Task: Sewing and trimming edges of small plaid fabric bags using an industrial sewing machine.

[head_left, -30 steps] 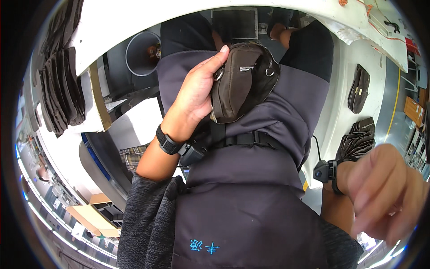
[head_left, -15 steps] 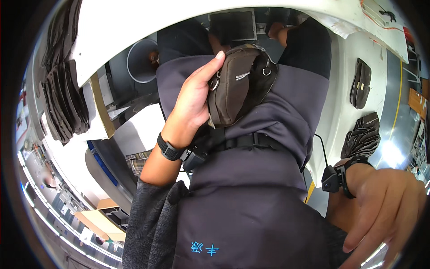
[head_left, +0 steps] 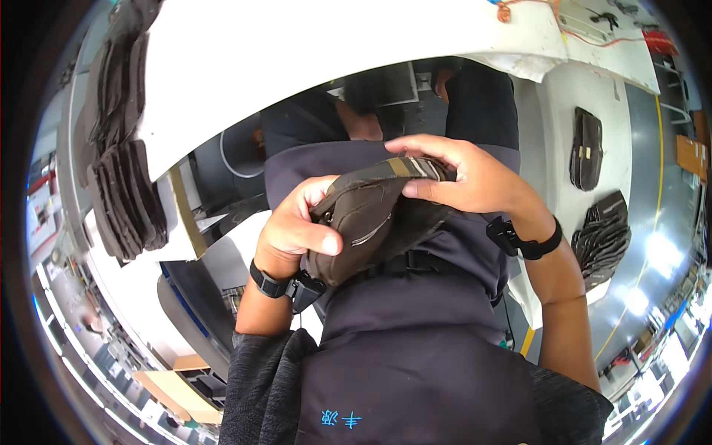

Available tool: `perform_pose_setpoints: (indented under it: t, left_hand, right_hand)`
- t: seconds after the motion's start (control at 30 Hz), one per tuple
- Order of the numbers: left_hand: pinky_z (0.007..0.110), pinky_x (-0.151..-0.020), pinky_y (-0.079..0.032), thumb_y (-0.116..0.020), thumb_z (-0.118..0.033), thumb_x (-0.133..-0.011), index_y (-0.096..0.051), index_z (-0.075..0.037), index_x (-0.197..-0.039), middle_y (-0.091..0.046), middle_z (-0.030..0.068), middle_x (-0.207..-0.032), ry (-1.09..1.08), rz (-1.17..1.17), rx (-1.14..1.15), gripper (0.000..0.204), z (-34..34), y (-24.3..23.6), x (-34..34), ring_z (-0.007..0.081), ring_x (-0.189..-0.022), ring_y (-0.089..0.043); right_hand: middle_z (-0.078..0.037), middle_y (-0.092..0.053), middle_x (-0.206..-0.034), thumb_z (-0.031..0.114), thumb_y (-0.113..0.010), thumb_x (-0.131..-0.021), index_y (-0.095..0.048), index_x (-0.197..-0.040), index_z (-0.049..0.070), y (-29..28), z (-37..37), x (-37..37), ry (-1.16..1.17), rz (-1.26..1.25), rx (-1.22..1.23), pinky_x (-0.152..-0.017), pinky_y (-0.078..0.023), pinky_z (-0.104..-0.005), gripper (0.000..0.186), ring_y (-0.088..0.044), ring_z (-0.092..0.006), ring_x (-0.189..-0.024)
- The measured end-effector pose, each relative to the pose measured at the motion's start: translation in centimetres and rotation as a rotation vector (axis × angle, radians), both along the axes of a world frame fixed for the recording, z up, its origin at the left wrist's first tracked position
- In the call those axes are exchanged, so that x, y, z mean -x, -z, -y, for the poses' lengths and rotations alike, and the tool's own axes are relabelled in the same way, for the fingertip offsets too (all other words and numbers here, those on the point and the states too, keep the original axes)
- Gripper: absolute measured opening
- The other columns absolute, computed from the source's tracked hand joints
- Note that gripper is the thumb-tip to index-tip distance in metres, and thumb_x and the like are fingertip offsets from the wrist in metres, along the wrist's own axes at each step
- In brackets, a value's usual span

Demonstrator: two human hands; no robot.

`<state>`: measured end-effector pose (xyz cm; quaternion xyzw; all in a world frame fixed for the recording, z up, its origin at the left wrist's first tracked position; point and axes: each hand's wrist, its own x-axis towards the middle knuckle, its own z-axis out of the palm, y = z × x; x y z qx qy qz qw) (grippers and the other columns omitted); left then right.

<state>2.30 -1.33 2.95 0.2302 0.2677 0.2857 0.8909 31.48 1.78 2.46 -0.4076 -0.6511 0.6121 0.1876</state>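
Note:
Over my lap, both hands hold a small dark brown fabric pouch (head_left: 360, 222), tilted so that its striped edge faces up. My left hand (head_left: 297, 226) grips its left end, thumb across the front and fingers behind. At the upper right edge, my right hand (head_left: 467, 174) pinches the striped band between thumb and fingers. A light slanted mark, perhaps a zip or trim, shows on the pouch's front. Its underside and the fingertips behind it are hidden.
A white tabletop (head_left: 319, 37) curves across the far side. Stacked dark fabric pieces (head_left: 122, 196) lie at the left. On the right-hand white surface sit a flat dark pouch (head_left: 587, 148) and a dark pile (head_left: 602, 236). An open cardboard box (head_left: 174, 393) stands lower left.
My right hand has come from the lower right to the pouch and taken hold of its edge. The pouch has moved lower and turned, showing its striped side.

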Motion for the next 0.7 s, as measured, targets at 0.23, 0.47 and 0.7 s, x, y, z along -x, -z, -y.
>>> perform_pose_setpoints:
  t: [0.23, 0.47, 0.7]
  left_hand:
    - [0.026, -0.073, -0.051, -0.075, 0.008, -0.078, -0.065, 0.000, -0.101, -0.065, 0.0073, -0.085, -0.438, -1.503, -1.045, 0.026, -2.3, -2.2, 1.8, 0.0152, -0.078, -0.063]
    - [0.029, -0.088, -0.053, -0.059, 0.006, -0.086, -0.069, 0.001, -0.113, -0.074, 0.0110, -0.099, -0.778, -1.500, -1.116, 0.030, -2.0, -5.6, 1.5, 0.0182, -0.095, -0.071]
    - [0.031, -0.080, -0.056, -0.071, 0.001, -0.080, -0.070, 0.001, -0.120, -0.070, 0.0165, -0.114, -0.923, -1.338, -1.527, 0.040, -2.7, -9.3, 0.0, 0.0255, -0.093, -0.070]
  right_hand:
    - [-0.017, -0.065, -0.114, -0.003, -0.064, -0.078, -0.065, -0.127, 0.005, -2.7, 0.6, 1.3, 0.192, 0.170, -0.445, -0.083, -0.055, -0.0404, 0.049, -0.068, -0.0392, -0.098]
    - [-0.019, -0.060, -0.116, -0.009, -0.066, -0.061, -0.066, -0.131, -0.002, -7.1, 2.8, 3.2, 0.262, 0.117, -0.930, -0.068, -0.057, -0.0378, 0.070, -0.068, -0.0312, -0.082]
    - [-0.023, -0.063, -0.122, -0.010, -0.065, -0.058, -0.073, -0.121, -0.001, -6.4, 3.5, 2.6, 0.341, 0.050, -1.209, -0.072, -0.061, -0.0346, 0.064, -0.071, -0.0311, -0.090]
